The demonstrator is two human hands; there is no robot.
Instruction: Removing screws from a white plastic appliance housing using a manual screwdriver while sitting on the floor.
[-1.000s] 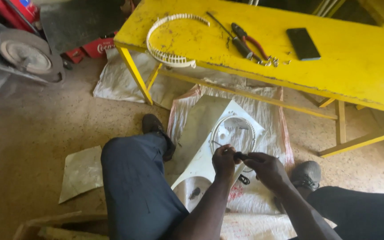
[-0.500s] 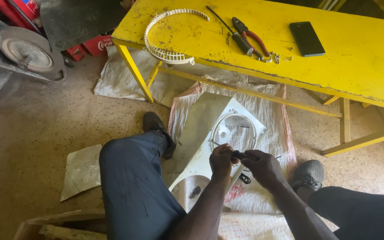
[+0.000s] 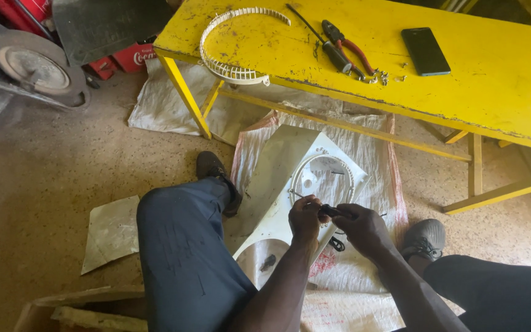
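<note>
- Hands meet over a white plastic fan housing panel point(image 3: 290, 184) that lies on a pale woven sack point(image 3: 370, 147) on the floor, between the person's two legs in dark blue trousers.
- Left hand point(image 3: 305, 218) is closed, fingers curled round the near end of a thin dark-handled screwdriver point(image 3: 330, 211); its metal tip points toward the panel's round ribbed opening.
- Right hand point(image 3: 364, 229) is also closed, gripping the black handle of the same tool, just beside the left hand and touching it.
- What the tip rests on is too small to make out; it may be a screw at the rim of the opening.
- A black shoe point(image 3: 213, 169) sits left of the panel, a grey laced shoe point(image 3: 424, 238) right of the sack.
- Above, a scuffed yellow metal bench point(image 3: 499, 92) carries a white curved plastic grille ring point(image 3: 232, 46) hanging partly over its near edge, red-handled pliers point(image 3: 346, 46), a second dark screwdriver point(image 3: 321, 37), a few small loose screws point(image 3: 381, 77) and a black phone lying flat point(image 3: 425, 51).
- At upper left stands a grey metal wheel on a machine point(image 3: 32, 64), with a red crate point(image 3: 133, 58) behind it.
- A flat scrap of pale sheet point(image 3: 112, 230) lies on the sandy concrete floor, well apart from the hands.
</note>
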